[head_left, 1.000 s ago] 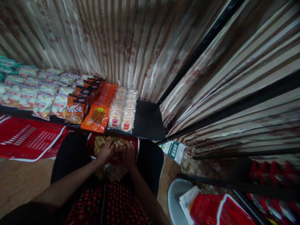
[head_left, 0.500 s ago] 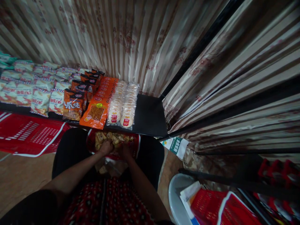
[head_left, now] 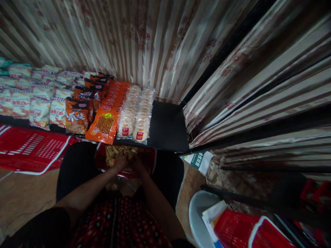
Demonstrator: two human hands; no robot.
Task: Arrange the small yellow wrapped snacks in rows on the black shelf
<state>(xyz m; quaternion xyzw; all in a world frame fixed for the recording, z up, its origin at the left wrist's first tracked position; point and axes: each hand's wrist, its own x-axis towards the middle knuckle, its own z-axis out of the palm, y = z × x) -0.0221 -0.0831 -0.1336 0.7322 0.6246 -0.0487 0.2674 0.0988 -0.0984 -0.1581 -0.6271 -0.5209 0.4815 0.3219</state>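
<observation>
Lying in a red plastic basket [head_left: 149, 161], small yellow-brown wrapped snack packets [head_left: 111, 153] are shown low in the view, between two dark-trousered knees. The basket is partly covered by the front edge of a black shelf [head_left: 169, 127]; its long axis is set left to right across the lap. Most of the visible packets are gathered in its left half, to the left of the left hand [head_left: 122, 162] and slightly beyond it. They are therefore reached more nearly by that hand than by the right hand [head_left: 136, 163], which is placed just beside it, near the basket's middle. Both hands are lowered among or against the packets, but the fingers are blurred and shadowed; whether they are spread, narrowed or closed on a packet cannot be told.

On the shelf, rows are formed, right to left, by round rice crackers in clear wrappers [head_left: 141, 130], orange pouches of snack sticks [head_left: 103, 124], black-and-orange snack bags [head_left: 76, 117] and white snack bags [head_left: 39, 112]. A striped curtain [head_left: 144, 44] is hung behind. At lower right, another red basket [head_left: 238, 224] is seen beside a pale basin [head_left: 198, 208].
</observation>
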